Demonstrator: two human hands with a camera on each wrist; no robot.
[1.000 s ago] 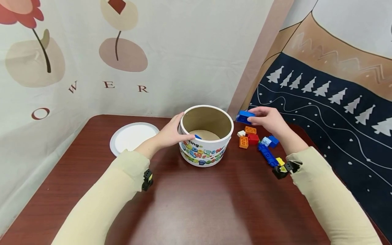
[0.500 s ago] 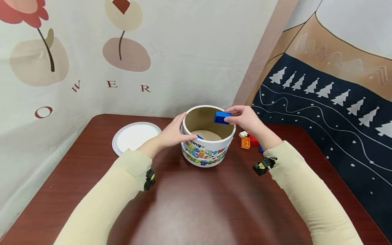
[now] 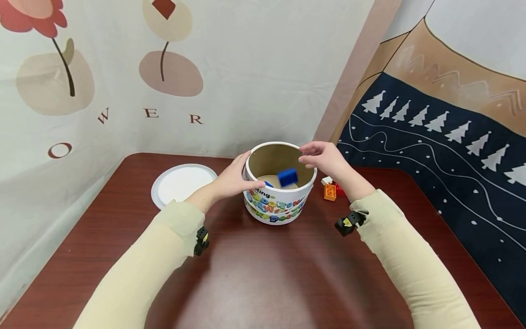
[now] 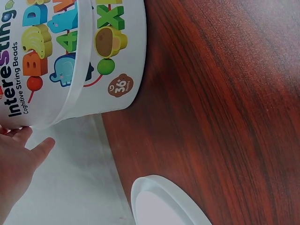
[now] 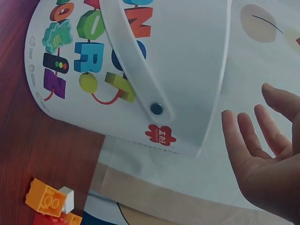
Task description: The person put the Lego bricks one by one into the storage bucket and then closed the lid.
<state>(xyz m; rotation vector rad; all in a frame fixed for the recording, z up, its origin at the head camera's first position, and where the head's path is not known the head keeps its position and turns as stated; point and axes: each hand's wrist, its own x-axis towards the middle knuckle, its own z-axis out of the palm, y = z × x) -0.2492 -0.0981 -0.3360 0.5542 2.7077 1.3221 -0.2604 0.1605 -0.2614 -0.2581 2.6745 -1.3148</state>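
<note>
In the head view a white bucket (image 3: pixel 274 201) printed with colourful letters stands at the table's back. My left hand (image 3: pixel 230 180) grips its left rim, thumb along the front edge. A blue toy brick (image 3: pixel 287 177), blurred, is in mid-air inside the bucket's mouth. Above the right rim, my right hand (image 3: pixel 322 157) is apart from that brick, its fingers spread and holding nothing, as the right wrist view also shows. A bit of another blue piece (image 3: pixel 268 184) shows inside the bucket by my left thumb; the rest is hidden by the rim.
A white round lid (image 3: pixel 181 183) lies on the table to the bucket's left. Right of the bucket are an orange brick (image 3: pixel 329 192), a white brick (image 3: pixel 326 180) and a red brick (image 3: pixel 340 190), partly hidden by my right arm. Fabric walls border the table behind.
My right hand has carried the blue brick leftward from beside the loose bricks to over the bucket and let it go. The brick has dropped lower. My left hand keeps its hold.
</note>
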